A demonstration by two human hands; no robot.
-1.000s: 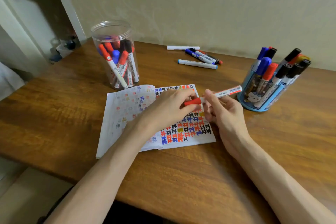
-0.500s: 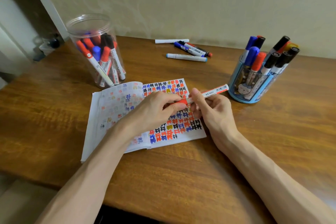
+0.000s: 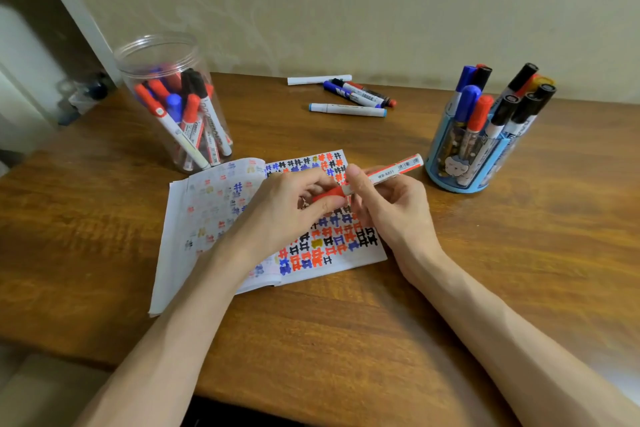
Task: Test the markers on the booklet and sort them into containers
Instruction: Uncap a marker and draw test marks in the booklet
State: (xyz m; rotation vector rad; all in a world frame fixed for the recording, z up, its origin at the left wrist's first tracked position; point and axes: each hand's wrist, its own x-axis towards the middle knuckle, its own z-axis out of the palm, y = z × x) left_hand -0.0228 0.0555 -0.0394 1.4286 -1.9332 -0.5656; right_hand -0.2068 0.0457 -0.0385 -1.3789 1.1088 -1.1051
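Head view, only one camera.

- Both hands are over the right page of the open booklet (image 3: 207, 218), the same spot as 0.5 s ago. No real change in grip.
- Right hand (image 3: 391, 204): fingers curled round the white barrel of the red marker (image 3: 381, 175), thumb up against its near side.
- Left hand (image 3: 287, 211): thumb and fingertips pinch the marker's red cap end.
- The cap still looks seated on the barrel with no gap visible, as in both earlier frames.
- The marker is tilted, cap end low and left, tail end high and right. The tail is near the blue pen holder (image 3: 460, 180) but apart from it. Tilt and place over the page match the earlier frames.
- The main difference is the camera: the whole scene sits further left in frame than 1 s ago and is nearly unchanged since 0.5 s ago.
- The booklet lies flat on the wooden table (image 3: 519, 253). Its right page is packed with red, blue and black marks; its left page shows only faint ones. The left forearm crosses its near edge.
- The clear plastic jar (image 3: 159, 55) stands far left, just beyond the booklet's far-left corner, with red, blue and black markers leaning inside.
- The holder stands on the right, with blue, red and black capped markers upright.
- Loose markers lie at far centre by the wall: a white one (image 3: 318, 80), a blue one (image 3: 349, 94), a dark one with a red end (image 3: 377, 98), and nearer, a light-blue-capped one (image 3: 346, 109). None has moved.
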